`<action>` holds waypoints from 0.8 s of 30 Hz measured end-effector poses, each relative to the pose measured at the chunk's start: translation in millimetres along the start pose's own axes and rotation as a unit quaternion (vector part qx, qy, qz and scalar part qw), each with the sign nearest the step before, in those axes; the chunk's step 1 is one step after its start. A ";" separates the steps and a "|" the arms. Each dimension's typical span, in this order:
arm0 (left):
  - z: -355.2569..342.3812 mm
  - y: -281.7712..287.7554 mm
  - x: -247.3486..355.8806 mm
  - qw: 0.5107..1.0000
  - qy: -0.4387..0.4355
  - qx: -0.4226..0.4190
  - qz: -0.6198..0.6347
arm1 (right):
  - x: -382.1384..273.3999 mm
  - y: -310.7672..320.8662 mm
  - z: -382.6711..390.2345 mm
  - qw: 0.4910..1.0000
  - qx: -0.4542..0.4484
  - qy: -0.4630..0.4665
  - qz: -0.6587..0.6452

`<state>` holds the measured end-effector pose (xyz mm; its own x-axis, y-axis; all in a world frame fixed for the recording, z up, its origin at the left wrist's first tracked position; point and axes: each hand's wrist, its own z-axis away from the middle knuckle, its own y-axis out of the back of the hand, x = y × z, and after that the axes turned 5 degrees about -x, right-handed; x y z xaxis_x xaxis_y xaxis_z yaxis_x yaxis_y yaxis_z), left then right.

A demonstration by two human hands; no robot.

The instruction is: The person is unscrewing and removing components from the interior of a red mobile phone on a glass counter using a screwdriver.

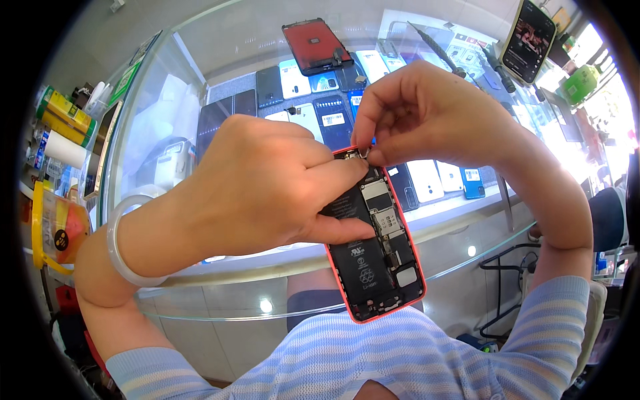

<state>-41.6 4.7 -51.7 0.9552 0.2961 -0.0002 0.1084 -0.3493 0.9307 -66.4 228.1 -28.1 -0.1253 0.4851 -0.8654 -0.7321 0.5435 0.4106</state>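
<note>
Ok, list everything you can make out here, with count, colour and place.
Opened phone: one, black inside, red rim, centre
Glass display case: one, clear, beyond the opened phone
Displayed phones: many, black, white and blue, in the case
Flat panel: one, red with dark edges, top centre
Lit phone: one, dark screen, upper right
Slim tools: two, dark, upper right
Bottle: one, green, far right
Tub: one, yellow, far left
Roll: one, white, far left
Bangle: one, whitish, left wrist
Striped top: one, blue and white, bottom
Left grip: one, bare, fingers across the opened phone
Right grip: one, bare, fingertips at its top edge
</note>
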 end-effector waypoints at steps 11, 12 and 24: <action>4.6 2.9 -1.9 0.999 -0.024 0.024 0.000 | 0.8 0.3 4.4 1.000 -0.003 0.023 0.001; 4.0 3.6 -1.4 0.999 -0.026 0.023 0.004 | -0.9 -0.7 5.3 0.999 0.001 0.030 0.018; 3.2 -0.4 -4.3 0.999 -0.009 0.028 -0.015 | -2.2 -5.0 4.6 0.996 0.045 0.031 0.073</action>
<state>-44.9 0.7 -53.2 0.9560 0.2914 -0.0339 0.1513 -0.3905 0.9081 -59.4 227.4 -27.0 -0.2683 0.5220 -0.8097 -0.6401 0.5315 0.5548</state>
